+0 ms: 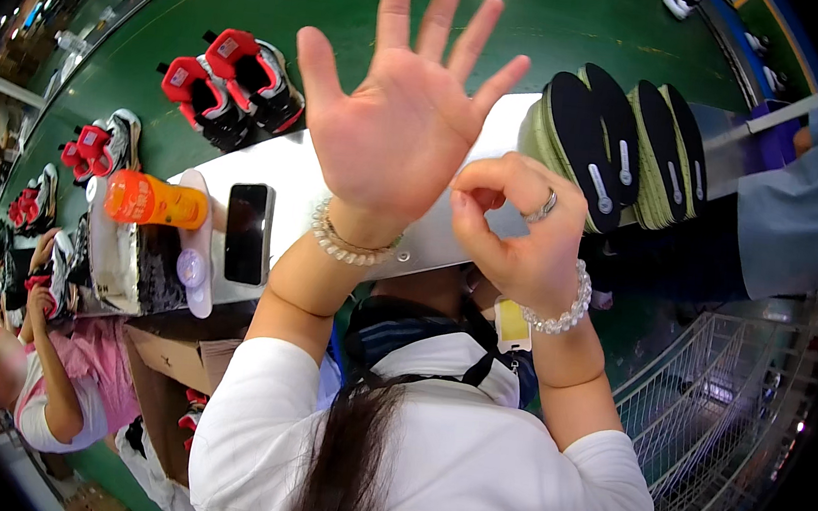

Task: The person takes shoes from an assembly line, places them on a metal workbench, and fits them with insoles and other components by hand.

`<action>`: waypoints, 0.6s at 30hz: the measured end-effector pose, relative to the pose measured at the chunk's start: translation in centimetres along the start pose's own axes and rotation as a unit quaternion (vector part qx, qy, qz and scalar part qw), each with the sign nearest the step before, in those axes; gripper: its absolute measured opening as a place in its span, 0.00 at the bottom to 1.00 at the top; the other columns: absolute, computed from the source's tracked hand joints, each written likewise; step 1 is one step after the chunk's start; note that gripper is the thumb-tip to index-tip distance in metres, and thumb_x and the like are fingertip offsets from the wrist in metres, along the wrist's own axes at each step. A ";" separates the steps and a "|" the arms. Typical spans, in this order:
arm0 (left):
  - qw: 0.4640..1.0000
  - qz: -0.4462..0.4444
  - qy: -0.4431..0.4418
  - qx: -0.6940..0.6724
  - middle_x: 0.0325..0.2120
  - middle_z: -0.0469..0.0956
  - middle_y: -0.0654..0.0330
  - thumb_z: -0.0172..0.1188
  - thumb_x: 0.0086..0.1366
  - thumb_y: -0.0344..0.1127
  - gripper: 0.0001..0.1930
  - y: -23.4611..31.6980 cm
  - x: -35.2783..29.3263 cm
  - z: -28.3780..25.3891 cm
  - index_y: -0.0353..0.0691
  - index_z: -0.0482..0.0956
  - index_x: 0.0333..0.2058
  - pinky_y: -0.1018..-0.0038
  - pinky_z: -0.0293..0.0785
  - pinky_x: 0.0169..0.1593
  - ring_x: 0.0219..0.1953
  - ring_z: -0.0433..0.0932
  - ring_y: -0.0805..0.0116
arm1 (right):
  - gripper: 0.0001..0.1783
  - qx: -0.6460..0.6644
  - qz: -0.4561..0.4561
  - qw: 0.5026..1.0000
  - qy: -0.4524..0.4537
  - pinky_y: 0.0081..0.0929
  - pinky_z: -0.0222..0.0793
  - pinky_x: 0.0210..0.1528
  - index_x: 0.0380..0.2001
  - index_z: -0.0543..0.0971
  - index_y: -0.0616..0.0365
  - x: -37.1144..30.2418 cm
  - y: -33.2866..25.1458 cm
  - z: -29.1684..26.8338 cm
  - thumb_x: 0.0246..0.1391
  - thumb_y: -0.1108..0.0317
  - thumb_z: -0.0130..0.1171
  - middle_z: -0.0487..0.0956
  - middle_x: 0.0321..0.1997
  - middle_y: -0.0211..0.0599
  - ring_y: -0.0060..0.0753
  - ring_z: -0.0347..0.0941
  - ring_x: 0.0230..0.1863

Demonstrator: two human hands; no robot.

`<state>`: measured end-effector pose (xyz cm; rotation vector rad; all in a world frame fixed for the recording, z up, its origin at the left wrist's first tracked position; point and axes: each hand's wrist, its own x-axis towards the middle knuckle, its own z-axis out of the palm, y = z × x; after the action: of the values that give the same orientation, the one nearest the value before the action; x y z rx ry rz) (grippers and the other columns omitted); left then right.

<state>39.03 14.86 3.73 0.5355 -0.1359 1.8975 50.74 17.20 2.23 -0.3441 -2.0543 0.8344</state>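
Observation:
My left hand point(388, 127) is raised above the white table point(302, 170), palm up to the view and fingers spread wide, with nothing in it. To its right, my right hand point(525, 232) is curled, thumb and index finger pinched into a ring; no object shows between them. Beaded bracelets circle both wrists, and a ring sits on a right finger. Nearest the right hand are stacks of insoles point(589, 145), black on top with pale green edges. Left of my left forearm lies a dark phone point(248, 233) on the table.
An orange bottle point(156, 200) lies by the phone. Red, black and grey shoes point(232, 86) stand beyond the table, with more at far left. A co-worker in pink point(93, 359) handles a shoe beside a cardboard box point(165, 356). A wire cart point(708, 398) stands right; another person's sleeve point(790, 216) is above it.

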 end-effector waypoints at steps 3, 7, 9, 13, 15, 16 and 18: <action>0.999 -0.020 0.014 -0.027 0.60 0.42 0.53 0.38 0.57 0.62 0.35 0.0 -0.1 0.0 0.49 0.47 0.58 0.45 0.30 0.60 0.62 0.36 0.51 | 0.06 0.026 -0.008 1.000 0.010 0.18 0.60 0.16 0.20 0.72 0.55 -0.4 -0.4 0.9 0.35 0.77 0.58 0.68 0.12 0.28 0.24 0.66 0.13; 1.000 -0.014 0.022 -0.004 0.60 0.41 0.54 0.37 0.57 0.63 0.36 -0.2 -0.3 0.2 0.50 0.46 0.59 0.45 0.30 0.60 0.62 0.36 0.51 | 0.07 -0.003 -0.004 1.000 0.009 0.18 0.60 0.15 0.23 0.73 0.55 -0.2 -1.4 0.6 0.37 0.75 0.60 0.68 0.12 0.28 0.24 0.66 0.13; 1.000 -0.005 0.023 0.011 0.60 0.41 0.54 0.37 0.57 0.63 0.36 -0.3 -0.3 0.2 0.51 0.45 0.59 0.45 0.30 0.60 0.62 0.36 0.51 | 0.07 -0.011 0.017 1.000 0.009 0.18 0.60 0.15 0.23 0.74 0.55 0.0 -1.7 0.6 0.37 0.74 0.60 0.68 0.11 0.28 0.24 0.66 0.13; 0.998 0.024 0.026 0.056 0.60 0.40 0.54 0.36 0.56 0.64 0.36 -0.7 -0.2 0.4 0.52 0.44 0.59 0.45 0.30 0.60 0.62 0.36 0.51 | 0.06 -0.038 0.026 0.999 -0.005 0.21 0.59 0.14 0.23 0.73 0.55 0.1 -1.7 0.4 0.37 0.73 0.60 0.68 0.11 0.29 0.25 0.66 0.12; 0.996 0.038 0.025 0.078 0.60 0.40 0.54 0.36 0.56 0.64 0.36 -0.7 -0.1 0.8 0.52 0.44 0.59 0.45 0.31 0.60 0.62 0.36 0.51 | 0.06 -0.056 0.002 0.998 -0.007 0.22 0.59 0.14 0.21 0.73 0.55 0.4 -1.8 0.3 0.37 0.73 0.59 0.68 0.11 0.30 0.27 0.66 0.12; 0.995 0.044 0.026 0.089 0.61 0.40 0.54 0.36 0.56 0.64 0.36 -0.7 -0.1 0.9 0.52 0.44 0.59 0.45 0.31 0.60 0.62 0.36 0.51 | 0.06 -0.066 -0.009 0.998 -0.007 0.23 0.59 0.14 0.21 0.72 0.55 0.5 -1.9 0.2 0.36 0.73 0.59 0.68 0.11 0.30 0.28 0.65 0.12; 0.992 0.055 0.026 0.110 0.61 0.39 0.54 0.35 0.56 0.65 0.37 -0.9 -0.1 1.2 0.53 0.43 0.59 0.45 0.31 0.60 0.62 0.36 0.51 | 0.06 -0.090 -0.010 0.995 -0.047 0.23 0.59 0.14 0.20 0.71 0.55 0.8 -2.2 -0.3 0.35 0.73 0.59 0.67 0.10 0.30 0.30 0.65 0.12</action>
<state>40.21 14.68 4.63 0.6378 0.0809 2.0462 50.63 16.15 4.29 -0.3886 -2.2244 0.6647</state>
